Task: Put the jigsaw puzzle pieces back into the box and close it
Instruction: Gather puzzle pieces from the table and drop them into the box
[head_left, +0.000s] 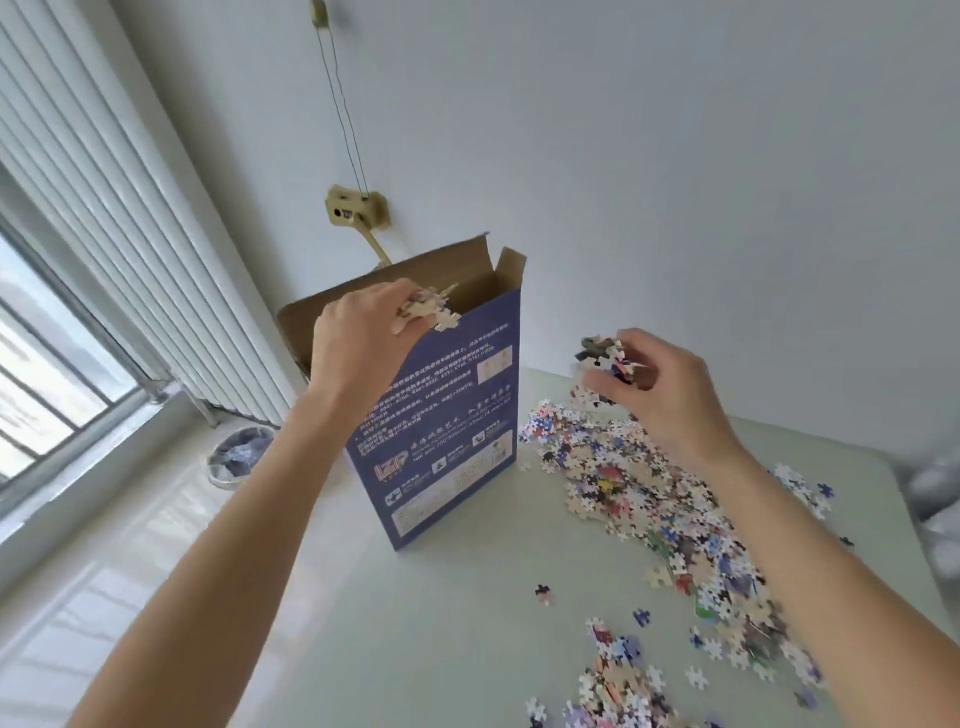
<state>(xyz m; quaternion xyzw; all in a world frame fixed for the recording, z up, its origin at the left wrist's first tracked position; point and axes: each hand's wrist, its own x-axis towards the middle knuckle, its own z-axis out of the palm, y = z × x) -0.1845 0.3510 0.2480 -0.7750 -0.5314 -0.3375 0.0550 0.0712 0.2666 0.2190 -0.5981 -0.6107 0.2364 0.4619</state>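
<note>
Box (441, 415) interior hidden; lettering illegible.

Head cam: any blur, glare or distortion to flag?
Head view: strong wide-angle bend, blinds and box lean; right edge smeared; window blown out; daylight soft with faint shadows; box print unreadable; pieces in the left hand and right hand slightly soft.

The box (441, 415) stood upright on the bench (415, 623), flaps open. The puzzle pieces (665, 509) lay at its 3 to 5 o'clock. A bin (239, 457) sat on the floor at its 9 o'clock.
</note>
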